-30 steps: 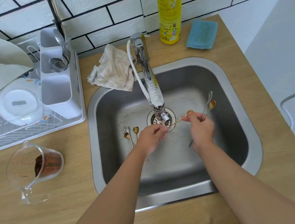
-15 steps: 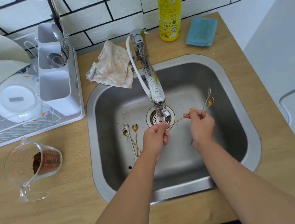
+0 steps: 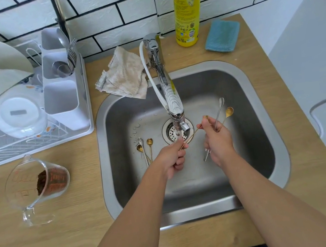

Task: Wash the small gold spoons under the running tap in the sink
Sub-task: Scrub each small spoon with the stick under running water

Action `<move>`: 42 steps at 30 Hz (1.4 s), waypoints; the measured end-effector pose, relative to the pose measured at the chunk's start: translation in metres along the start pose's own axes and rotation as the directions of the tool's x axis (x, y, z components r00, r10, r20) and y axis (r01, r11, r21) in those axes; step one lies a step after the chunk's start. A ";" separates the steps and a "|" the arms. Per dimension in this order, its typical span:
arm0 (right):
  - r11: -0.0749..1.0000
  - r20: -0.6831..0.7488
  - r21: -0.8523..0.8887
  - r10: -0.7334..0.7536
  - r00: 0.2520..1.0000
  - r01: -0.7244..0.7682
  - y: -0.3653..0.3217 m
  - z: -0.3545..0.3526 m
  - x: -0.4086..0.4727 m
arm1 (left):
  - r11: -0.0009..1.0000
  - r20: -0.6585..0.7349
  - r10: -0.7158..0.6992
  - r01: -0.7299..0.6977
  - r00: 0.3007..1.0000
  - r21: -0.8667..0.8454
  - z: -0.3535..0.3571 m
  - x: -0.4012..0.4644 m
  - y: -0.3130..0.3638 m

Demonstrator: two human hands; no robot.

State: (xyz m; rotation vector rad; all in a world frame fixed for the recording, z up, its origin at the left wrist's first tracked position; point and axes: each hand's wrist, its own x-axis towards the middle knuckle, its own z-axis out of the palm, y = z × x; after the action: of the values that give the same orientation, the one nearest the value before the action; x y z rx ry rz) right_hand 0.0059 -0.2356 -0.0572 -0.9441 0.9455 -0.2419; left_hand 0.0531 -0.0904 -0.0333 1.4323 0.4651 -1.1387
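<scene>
Both hands work one gold spoon [image 3: 193,133] just below the tap [image 3: 172,101]: the left hand [image 3: 172,159] pinches its handle end, while the right hand [image 3: 218,142] pinches near the bowl, likely to rub it in the stream. That right hand also grips two more spoons [image 3: 222,113], seemingly kept apart from the three unwashed-looking spoons [image 3: 145,146] lying on the sink [image 3: 253,89] floor, left of the drain.
</scene>
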 end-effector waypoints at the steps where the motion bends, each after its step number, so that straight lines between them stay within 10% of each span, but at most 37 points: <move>1: 1.000 0.013 0.016 0.020 1.000 -0.020 0.000 0.001 -0.001 | 1.000 0.026 0.013 -0.013 1.000 -0.001 -0.003 -0.001 0.000; 7: 0.989 -0.059 0.141 0.063 0.996 -0.054 -0.002 -0.004 0.005 | 0.991 0.159 0.131 -0.129 0.979 -0.021 -0.008 -0.006 0.000; 16: 0.989 0.010 0.122 0.079 0.997 -0.080 -0.002 -0.003 0.003 | 0.993 0.062 -0.115 0.116 0.991 -0.017 -0.007 -0.002 0.007; 26: 0.995 -0.178 0.064 0.090 0.980 -0.080 0.000 -0.007 0.007 | 0.871 0.022 0.392 -0.378 0.920 0.314 0.004 -0.003 -0.004; 31: 0.988 0.023 0.053 0.144 0.989 -0.145 -0.002 -0.003 -0.001 | 0.917 -0.203 0.353 -0.295 0.913 0.270 0.006 0.006 0.003; 42: 0.960 0.286 -0.211 0.242 0.927 -0.185 0.010 0.003 -0.011 | 0.898 0.098 0.311 -0.326 0.945 0.295 -0.017 -0.025 -0.024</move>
State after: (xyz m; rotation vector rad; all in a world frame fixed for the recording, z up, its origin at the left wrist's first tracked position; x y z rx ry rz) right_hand -0.0002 -0.2212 -0.0579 -1.0011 0.7792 0.1791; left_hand 0.0289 -0.0611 -0.0281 1.6740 0.0086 -1.0037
